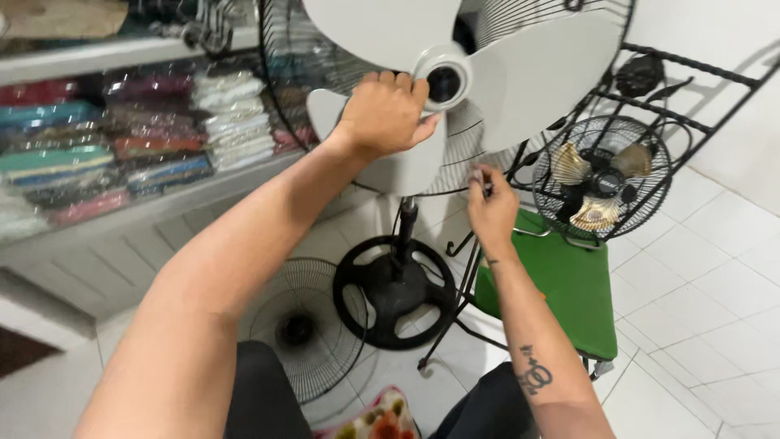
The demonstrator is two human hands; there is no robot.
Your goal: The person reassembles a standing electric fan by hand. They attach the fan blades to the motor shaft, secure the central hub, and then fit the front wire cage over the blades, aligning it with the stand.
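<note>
Head view, left hand (386, 114) gripping fan blade (528, 77) beside hub (444, 83), right hand (490, 210) below

A person's left hand (386, 114) grips a white blade (382, 158) of a large stand fan (443, 81), just beside its hub (445, 82). The right hand (490, 207) is raised below the blades, its fingertips (479, 177) pinched together; whether they hold something cannot be told. The fan's black round base (394, 289) stands on a white tiled floor (707, 268), with a detached wire grille (305, 325) lying beside it. A small black fan (603, 180) rests on a green chair (569, 284). Folded fabrics (122, 138) fill shelves at left.
</note>
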